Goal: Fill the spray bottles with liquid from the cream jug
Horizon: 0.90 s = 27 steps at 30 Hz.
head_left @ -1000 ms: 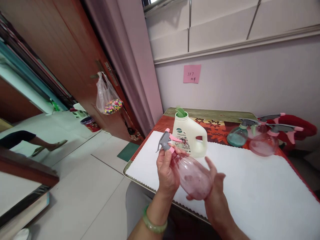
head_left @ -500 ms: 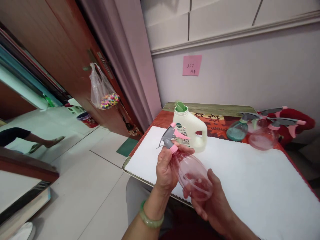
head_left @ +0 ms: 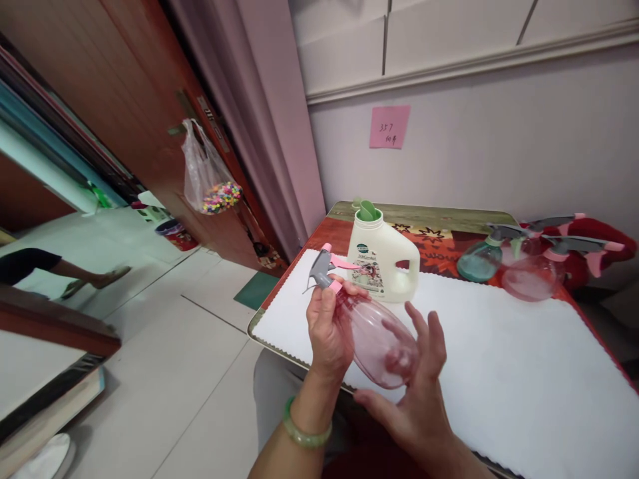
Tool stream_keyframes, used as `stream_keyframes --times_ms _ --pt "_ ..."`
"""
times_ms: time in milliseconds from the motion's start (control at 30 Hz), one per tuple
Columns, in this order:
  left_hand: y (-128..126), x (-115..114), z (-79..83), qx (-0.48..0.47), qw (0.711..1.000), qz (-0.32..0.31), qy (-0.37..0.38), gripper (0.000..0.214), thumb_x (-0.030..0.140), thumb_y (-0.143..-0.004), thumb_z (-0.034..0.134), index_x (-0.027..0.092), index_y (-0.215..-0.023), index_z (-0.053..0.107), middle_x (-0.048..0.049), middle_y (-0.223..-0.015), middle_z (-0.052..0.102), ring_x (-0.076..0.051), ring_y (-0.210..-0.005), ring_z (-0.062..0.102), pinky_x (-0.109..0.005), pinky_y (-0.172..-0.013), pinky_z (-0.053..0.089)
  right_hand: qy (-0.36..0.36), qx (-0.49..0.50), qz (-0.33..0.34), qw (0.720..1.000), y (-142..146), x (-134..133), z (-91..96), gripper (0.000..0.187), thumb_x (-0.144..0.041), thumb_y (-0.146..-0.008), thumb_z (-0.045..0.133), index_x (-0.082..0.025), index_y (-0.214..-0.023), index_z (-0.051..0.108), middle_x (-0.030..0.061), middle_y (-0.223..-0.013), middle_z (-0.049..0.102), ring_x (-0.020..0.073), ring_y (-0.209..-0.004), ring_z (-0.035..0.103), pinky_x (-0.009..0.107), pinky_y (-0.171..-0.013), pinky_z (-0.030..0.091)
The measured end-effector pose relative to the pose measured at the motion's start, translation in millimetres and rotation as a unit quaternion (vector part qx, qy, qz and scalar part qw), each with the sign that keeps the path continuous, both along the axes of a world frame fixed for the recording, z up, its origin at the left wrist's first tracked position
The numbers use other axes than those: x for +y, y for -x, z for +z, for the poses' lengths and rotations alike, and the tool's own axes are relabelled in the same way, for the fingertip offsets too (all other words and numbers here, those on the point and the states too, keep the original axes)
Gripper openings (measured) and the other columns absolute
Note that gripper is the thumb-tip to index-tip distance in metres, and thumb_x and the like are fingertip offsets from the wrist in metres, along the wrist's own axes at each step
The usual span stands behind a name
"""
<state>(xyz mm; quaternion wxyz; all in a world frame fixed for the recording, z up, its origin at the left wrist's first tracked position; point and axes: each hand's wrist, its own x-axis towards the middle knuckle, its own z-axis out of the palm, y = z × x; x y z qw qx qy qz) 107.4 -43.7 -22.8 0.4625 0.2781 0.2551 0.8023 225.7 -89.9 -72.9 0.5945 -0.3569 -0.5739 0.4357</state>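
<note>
My left hand [head_left: 325,332] is wrapped round the neck of a clear pink spray bottle [head_left: 375,336], just under its grey and pink trigger head [head_left: 322,268]. The bottle lies tilted, its round base toward me. My right hand [head_left: 417,392] is at that base with fingers spread, fingertips against the plastic. Both hands hover over the near edge of the table [head_left: 452,219], which is covered by a white cloth [head_left: 499,359]. A cream detergent jug [head_left: 382,263] with a green cap stands just behind the bottle.
A teal spray bottle [head_left: 476,259] and a pink one [head_left: 532,279] lie at the table's far right, by a red object [head_left: 599,233]. A plastic bag [head_left: 207,179] hangs on the wooden door. Another person's leg [head_left: 54,273] shows far left on the tiled floor.
My right hand has slid from cupping under the bottle's base and its fingers have spread apart. The bottle and left hand shifted slightly up and left.
</note>
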Motion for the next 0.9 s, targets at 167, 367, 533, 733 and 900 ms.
stream_keyframes --times_ms 167,367,533,733,900 --pt "-2 -3 2.3 -0.015 0.998 -0.033 0.057 0.021 0.038 -0.089 0.066 0.018 -0.094 0.069 -0.0042 -0.083 0.071 -0.022 -0.082 0.071 -0.041 -0.085 0.055 -0.266 -0.223 -0.116 0.931 -11 15 -11.7 0.099 -0.027 -0.072 0.086 -0.026 -0.153 0.03 0.0186 -0.142 0.051 0.0361 -0.131 0.054 0.057 -0.092 0.06" --pt "0 -7 9.1 0.001 0.995 -0.057 0.084 0.022 0.039 -0.085 0.07 0.017 -0.092 0.071 -0.0067 -0.085 0.076 -0.03 -0.1 0.073 -0.052 -0.102 0.047 -0.346 -0.285 -0.173 0.877 -20 21 -5.6 0.105 -0.035 -0.07 0.087 -0.019 -0.154 0.027 0.0222 -0.14 0.053 0.0355 -0.123 0.06 0.048 -0.081 0.066" --pt "-5 -13 18.3 0.02 0.992 0.005 0.128 0.019 0.036 -0.085 0.07 0.017 -0.089 0.069 -0.0088 -0.085 0.077 -0.028 -0.097 0.073 -0.045 -0.095 0.051 -0.431 -0.314 -0.178 0.827 -29 28 -9.1 0.071 -0.02 -0.069 0.088 -0.022 -0.129 0.051 0.0163 -0.155 0.04 0.0352 -0.129 0.056 0.053 -0.089 0.063" --pt "-14 -18 22.1 -0.003 0.989 0.029 0.142 0.018 0.035 -0.085 0.069 0.017 -0.089 0.072 -0.0086 -0.092 0.077 -0.024 -0.094 0.071 -0.039 -0.085 0.054 -0.471 -0.309 -0.178 0.807 -36 34 -7.6 0.054 -0.004 -0.066 0.086 -0.023 -0.109 0.06 0.0084 -0.161 0.034 0.0378 -0.137 0.049 0.057 -0.093 0.061" --pt "-14 -15 18.2 0.019 0.995 0.001 0.1 0.018 0.036 -0.087 0.068 0.018 -0.087 0.073 -0.0059 -0.086 0.075 -0.024 -0.09 0.072 -0.042 -0.094 0.051 -0.391 -0.25 -0.198 0.864 -30 24 -5.7 0.073 -0.017 -0.066 0.088 -0.029 -0.129 0.053 0.0117 -0.15 0.047 0.0341 -0.124 0.059 0.055 -0.088 0.063"
